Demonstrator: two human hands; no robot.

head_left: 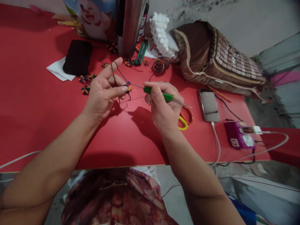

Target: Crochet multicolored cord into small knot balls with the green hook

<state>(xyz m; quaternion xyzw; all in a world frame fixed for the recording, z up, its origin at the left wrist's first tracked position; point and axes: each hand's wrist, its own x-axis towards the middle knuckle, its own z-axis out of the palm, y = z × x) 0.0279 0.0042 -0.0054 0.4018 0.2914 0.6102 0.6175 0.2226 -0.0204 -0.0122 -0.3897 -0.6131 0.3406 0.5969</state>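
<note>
My left hand (104,90) pinches a small multicoloured crochet piece (128,86) between thumb and finger. Dark yarn (112,73) loops over its raised index finger and runs down to the piece. In my right hand (164,101) is a crochet hook with a green handle (168,97); its thin metal shaft reaches left to the crochet piece, and a second metal end sticks out on the right. A ball of multicoloured yarn (161,64) lies beyond my hands. Several finished-looking crochet pieces (86,83) lie left of my left hand. Scissors (184,122) with yellow and orange handles are partly hidden by my right hand.
On the red table (112,137) stand a steel flask (131,28) and a green box cutter (141,52). A black phone (77,57) rests on paper at left. To the right are a brown cushioned bundle (217,59), a charging device (209,105) and a purple socket box (239,135) with cables.
</note>
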